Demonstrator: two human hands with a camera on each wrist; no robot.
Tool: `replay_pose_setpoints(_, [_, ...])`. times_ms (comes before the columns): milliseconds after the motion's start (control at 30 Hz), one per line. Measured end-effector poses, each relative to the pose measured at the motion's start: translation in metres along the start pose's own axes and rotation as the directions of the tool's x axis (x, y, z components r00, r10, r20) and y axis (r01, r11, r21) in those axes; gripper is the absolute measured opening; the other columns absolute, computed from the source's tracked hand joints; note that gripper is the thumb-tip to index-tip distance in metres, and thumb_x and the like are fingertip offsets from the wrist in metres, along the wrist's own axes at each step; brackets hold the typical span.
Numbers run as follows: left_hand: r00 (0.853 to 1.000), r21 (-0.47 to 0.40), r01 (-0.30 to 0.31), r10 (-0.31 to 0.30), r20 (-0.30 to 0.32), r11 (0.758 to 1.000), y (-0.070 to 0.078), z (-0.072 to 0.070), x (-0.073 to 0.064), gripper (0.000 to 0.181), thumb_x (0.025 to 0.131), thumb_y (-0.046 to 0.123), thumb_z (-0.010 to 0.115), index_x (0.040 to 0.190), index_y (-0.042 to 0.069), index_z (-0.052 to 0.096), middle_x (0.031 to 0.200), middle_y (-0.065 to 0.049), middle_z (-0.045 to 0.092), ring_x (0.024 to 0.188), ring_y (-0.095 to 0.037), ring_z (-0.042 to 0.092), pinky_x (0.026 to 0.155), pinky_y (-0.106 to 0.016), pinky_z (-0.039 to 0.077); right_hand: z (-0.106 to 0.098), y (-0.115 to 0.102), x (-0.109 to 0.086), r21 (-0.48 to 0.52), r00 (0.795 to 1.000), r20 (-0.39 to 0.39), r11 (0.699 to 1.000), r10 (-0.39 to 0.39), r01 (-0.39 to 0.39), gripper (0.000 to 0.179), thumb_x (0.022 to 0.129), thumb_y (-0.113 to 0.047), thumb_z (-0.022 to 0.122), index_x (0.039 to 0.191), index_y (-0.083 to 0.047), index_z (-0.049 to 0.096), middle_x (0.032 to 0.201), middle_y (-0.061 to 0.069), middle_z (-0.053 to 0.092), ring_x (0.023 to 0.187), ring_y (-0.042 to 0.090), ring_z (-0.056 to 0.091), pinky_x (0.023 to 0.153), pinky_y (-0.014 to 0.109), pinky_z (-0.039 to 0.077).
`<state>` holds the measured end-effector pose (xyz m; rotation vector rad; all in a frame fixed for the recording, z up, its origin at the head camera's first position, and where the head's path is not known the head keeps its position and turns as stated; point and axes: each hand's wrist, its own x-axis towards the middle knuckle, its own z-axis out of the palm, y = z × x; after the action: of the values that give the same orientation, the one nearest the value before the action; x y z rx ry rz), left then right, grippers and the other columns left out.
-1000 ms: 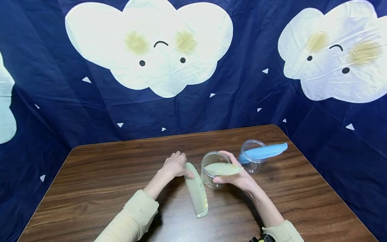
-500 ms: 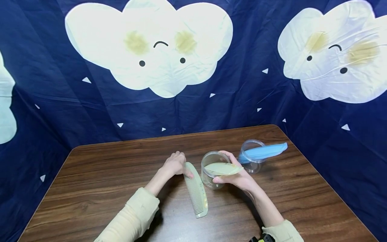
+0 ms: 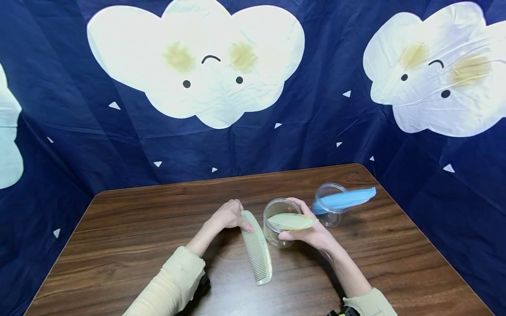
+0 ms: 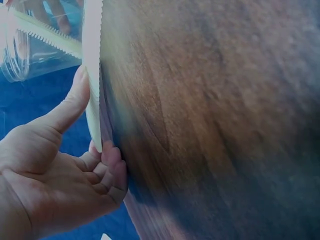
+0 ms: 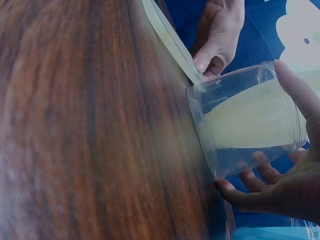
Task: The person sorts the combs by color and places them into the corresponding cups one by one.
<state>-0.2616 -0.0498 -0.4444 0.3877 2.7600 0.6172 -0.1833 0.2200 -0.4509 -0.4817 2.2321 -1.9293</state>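
My left hand (image 3: 228, 215) pinches the far end of a pale green comb (image 3: 261, 254), thumb on its upper face and fingers curled at the end. In the left wrist view, the comb (image 4: 93, 95) lies along the tabletop, seen edge-on. My right hand (image 3: 314, 233) grips a clear plastic jar (image 3: 270, 235) from its right side, thumb near the rim and fingers on the opposite side. A second pale comb (image 3: 290, 220) leans inside this jar, one end sticking out past the rim. In the right wrist view, the jar (image 5: 220, 160) stands on the table, its base close to the first comb.
Behind my right hand stands another clear jar (image 3: 331, 219), with a long flat blue object (image 3: 348, 199) leaning out of it to the right. The brown wood-grain table (image 3: 130, 245) ends at a dark blue cloth (image 3: 189, 145) with white cloud shapes.
My left hand has shifted very slightly left, and the far end of the comb with it. The right hand, the jar and the comb inside it have stayed in place.
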Motion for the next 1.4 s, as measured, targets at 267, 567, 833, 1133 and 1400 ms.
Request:
replay_pose_setpoints(267, [0.999, -0.085, 0.042, -0.039, 0.030, 0.996, -0.003, -0.001, 0.000, 0.073, 0.067, 0.036, 0.097, 0.116, -0.003, 0.061, 0.120, -0.016, 0.068, 0.115, -0.030, 0.064, 0.104, -0.042, 0.052, 0.000, -0.001, 0.000, 0.000, 1.000, -0.004, 1.000, 0.010, -0.010, 0.098, 0.073, -0.012, 0.093, 0.152, -0.017, 0.037, 0.155, 0.024, 0.042, 0.140, 0.043, 0.040, 0.102, 0.021, 0.044])
replay_pose_setpoints(567, [1.000, -0.269, 0.025, -0.020, 0.021, 0.963, -0.006, -0.003, -0.007, 0.057, 0.066, 0.023, 0.096, 0.103, 0.002, 0.057, 0.103, -0.008, 0.067, 0.098, -0.021, 0.061, 0.096, -0.038, 0.052, -0.001, 0.000, 0.000, -0.006, 1.000, -0.005, 1.000, 0.015, -0.015, 0.098, 0.073, -0.014, 0.094, 0.152, -0.018, 0.037, 0.155, 0.023, 0.044, 0.145, 0.044, 0.037, 0.103, 0.020, 0.043])
replay_pose_setpoints(833, [0.998, -0.456, 0.055, -0.042, 0.038, 0.888, -0.003, -0.005, -0.013, 0.058, 0.068, 0.012, 0.094, 0.108, 0.001, 0.053, 0.102, -0.009, 0.070, 0.095, -0.017, 0.064, 0.088, -0.035, 0.056, -0.001, 0.001, 0.000, -0.003, 1.000, -0.001, 1.000, 0.017, -0.017, 0.098, 0.073, -0.014, 0.094, 0.152, -0.017, 0.036, 0.155, 0.025, 0.042, 0.143, 0.044, 0.038, 0.102, 0.019, 0.043])
replay_pose_setpoints(1133, [0.995, -0.722, 0.059, 0.014, 0.094, 0.689, -0.001, -0.007, -0.018, 0.052, 0.078, -0.007, 0.082, 0.109, 0.001, 0.040, 0.100, -0.020, 0.070, 0.073, -0.017, 0.071, 0.062, -0.030, 0.062, -0.001, 0.000, -0.001, -0.020, 1.000, -0.012, 0.999, 0.025, -0.025, 0.098, 0.073, -0.017, 0.094, 0.152, -0.018, 0.037, 0.156, 0.022, 0.042, 0.149, 0.042, 0.033, 0.111, 0.031, 0.039])
replay_pose_setpoints(1400, [0.996, -0.768, 0.042, 0.029, 0.079, 0.639, -0.001, -0.008, -0.021, 0.055, 0.086, -0.005, 0.075, 0.124, -0.001, 0.035, 0.105, -0.019, 0.064, 0.077, -0.020, 0.071, 0.066, -0.036, 0.064, 0.000, 0.000, -0.001, -0.028, 1.000, -0.015, 0.999, 0.026, -0.027, 0.098, 0.073, -0.017, 0.094, 0.152, -0.019, 0.037, 0.157, 0.020, 0.042, 0.151, 0.041, 0.031, 0.116, 0.048, 0.034])
